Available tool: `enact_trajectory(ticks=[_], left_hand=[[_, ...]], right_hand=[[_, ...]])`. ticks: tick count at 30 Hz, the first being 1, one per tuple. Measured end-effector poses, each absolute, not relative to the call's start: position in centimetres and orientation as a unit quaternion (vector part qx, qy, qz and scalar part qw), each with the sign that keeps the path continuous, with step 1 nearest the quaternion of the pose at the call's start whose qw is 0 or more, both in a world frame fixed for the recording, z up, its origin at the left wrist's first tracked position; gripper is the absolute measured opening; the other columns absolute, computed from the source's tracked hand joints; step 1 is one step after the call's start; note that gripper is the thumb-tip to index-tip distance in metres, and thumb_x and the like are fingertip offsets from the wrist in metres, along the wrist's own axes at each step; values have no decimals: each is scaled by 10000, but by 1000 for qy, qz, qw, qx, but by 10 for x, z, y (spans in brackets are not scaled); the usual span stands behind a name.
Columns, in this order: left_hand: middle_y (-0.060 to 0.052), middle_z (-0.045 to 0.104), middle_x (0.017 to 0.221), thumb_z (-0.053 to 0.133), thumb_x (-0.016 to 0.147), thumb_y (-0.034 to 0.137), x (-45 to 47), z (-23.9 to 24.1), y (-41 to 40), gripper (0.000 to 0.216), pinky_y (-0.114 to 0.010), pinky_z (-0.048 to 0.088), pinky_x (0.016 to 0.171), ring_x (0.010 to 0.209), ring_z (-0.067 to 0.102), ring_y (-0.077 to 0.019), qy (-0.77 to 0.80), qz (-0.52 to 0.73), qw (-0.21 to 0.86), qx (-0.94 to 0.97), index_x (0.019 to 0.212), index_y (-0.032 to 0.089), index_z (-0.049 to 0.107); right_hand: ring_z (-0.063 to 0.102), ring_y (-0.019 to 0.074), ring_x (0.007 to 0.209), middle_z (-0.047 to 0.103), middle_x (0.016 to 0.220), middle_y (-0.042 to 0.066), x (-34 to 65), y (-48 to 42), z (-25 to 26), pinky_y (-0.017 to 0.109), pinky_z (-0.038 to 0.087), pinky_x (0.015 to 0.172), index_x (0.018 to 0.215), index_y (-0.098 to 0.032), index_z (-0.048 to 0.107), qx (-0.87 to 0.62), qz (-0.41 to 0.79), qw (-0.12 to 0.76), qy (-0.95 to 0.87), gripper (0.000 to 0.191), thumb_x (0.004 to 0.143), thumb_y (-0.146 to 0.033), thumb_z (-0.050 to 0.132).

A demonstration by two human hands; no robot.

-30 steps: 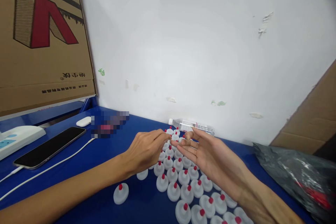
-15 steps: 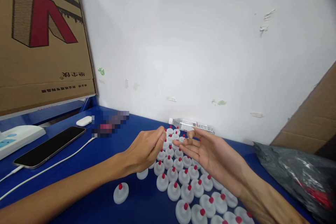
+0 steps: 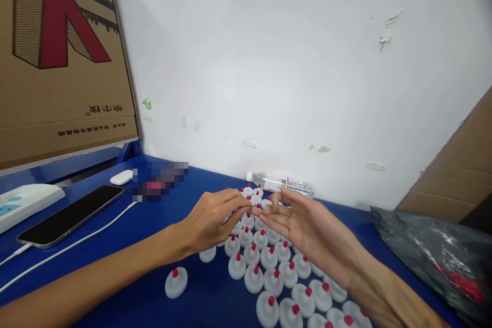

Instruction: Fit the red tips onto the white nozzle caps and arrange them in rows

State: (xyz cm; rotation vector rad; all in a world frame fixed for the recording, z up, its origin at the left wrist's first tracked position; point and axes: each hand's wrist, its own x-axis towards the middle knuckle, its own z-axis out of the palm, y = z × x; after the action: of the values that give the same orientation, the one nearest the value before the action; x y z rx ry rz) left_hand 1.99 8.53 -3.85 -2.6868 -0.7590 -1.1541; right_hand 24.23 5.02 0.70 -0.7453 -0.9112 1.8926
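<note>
Several white caps with red tips [image 3: 273, 281] stand in rows on the blue table [image 3: 161, 225]. My left hand [image 3: 209, 219] hovers over the far end of the rows, its fingers curled and pinched together at the tips. My right hand [image 3: 303, 224] lies palm up beside it, thumb pressed to forefinger in a pinch. The fingertips of both hands meet above the caps. What they pinch is too small to make out. One cap [image 3: 176, 282] stands apart at the near left.
A clear plastic bottle [image 3: 280, 183] lies by the white wall. A dark phone [image 3: 71, 214] with a white cable, a white device [image 3: 26, 201] and a white mouse [image 3: 121, 177] sit at left under a cardboard box [image 3: 61, 61]. A black plastic bag [image 3: 434, 261] lies right.
My left hand has closed back toward my right hand after drawing slightly away, so the fingertips now touch. The right hand has barely moved.
</note>
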Motion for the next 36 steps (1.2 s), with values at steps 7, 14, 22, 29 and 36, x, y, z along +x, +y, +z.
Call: enact_trajectory(ticks=[7, 14, 22, 29, 36], left_hand=[[-2, 651, 783, 499, 952, 130, 15, -36, 90, 117, -258, 365, 550, 682, 607, -144, -277, -369, 159, -873, 885, 184, 580], [19, 550, 786, 338, 1038, 202, 8, -25, 86, 181, -282, 386, 640, 671, 509, -146, -337, -346, 16, -875, 896, 217, 448], [25, 481, 692, 316, 1048, 216, 14, -34, 88, 290, -297, 296, 552, 575, 408, -146, -332, -298, 74, -892, 793, 215, 454], [-53, 697, 1000, 444, 1050, 194, 14, -33, 88, 182, -249, 460, 705, 859, 636, -151, -261, -333, 15, -906, 1116, 172, 612], [-52, 724, 1005, 497, 1024, 141, 13, -35, 90, 171, -237, 484, 714, 901, 655, -156, -214, -337, 26, -916, 1122, 165, 634]], right_hand=[[721, 197, 966, 697, 846, 87, 238, 48, 12, 358, 485, 1081, 794, -149, 665, -319, 764, 444, -343, 292, 998, -320, 546], [703, 270, 1108, 707, 861, 120, 238, 47, 18, 364, 504, 1066, 757, -135, 659, -340, 757, 454, -324, 351, 1024, -289, 492], [723, 223, 1000, 706, 862, 109, 240, 49, 13, 364, 498, 1070, 771, -134, 662, -330, 757, 452, -338, 341, 1024, -287, 493], [709, 236, 1051, 720, 872, 117, 242, 52, 7, 336, 502, 1050, 791, -140, 673, -317, 755, 447, -360, 257, 970, -293, 572], [711, 249, 1052, 729, 859, 116, 243, 52, 5, 361, 492, 1068, 796, -148, 672, -323, 757, 440, -358, 214, 929, -309, 624]])
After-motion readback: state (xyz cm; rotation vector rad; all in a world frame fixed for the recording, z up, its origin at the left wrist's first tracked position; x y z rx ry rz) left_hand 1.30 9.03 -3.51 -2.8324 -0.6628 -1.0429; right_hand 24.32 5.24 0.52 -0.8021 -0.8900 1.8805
